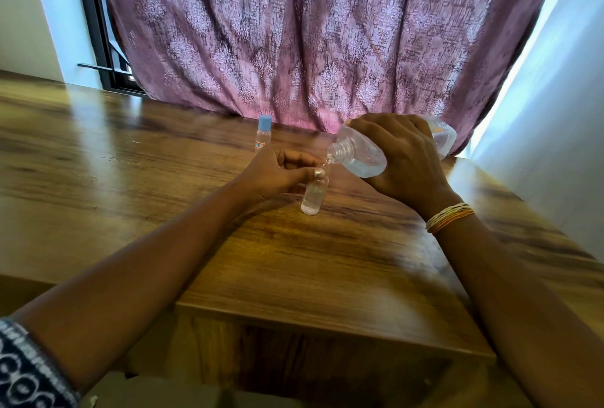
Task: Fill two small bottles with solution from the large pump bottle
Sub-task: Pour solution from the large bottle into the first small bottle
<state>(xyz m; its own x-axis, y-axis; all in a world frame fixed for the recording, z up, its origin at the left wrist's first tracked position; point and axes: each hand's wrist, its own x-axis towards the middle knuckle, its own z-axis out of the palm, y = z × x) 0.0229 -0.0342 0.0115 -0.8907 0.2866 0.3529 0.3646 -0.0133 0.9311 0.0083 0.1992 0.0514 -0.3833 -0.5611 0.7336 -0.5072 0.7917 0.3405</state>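
Observation:
My right hand (403,159) grips the large clear bottle (362,154), tipped on its side with its pump off and its open threaded neck pointing down and left. Clear liquid runs from the neck into a small clear bottle (314,195) that stands uncapped on the table. My left hand (279,170) holds this small bottle near its top, with the thumb across the neck. Liquid fills much of the bottle. A second small bottle (263,133) with a light blue cap stands upright farther back, just behind my left hand.
The wooden table (310,263) stretches from the near edge to a pink patterned curtain (310,35) hanging along its far side. A white wall (555,133) borders the table on the right. A dark window frame (94,25) shows at the back left.

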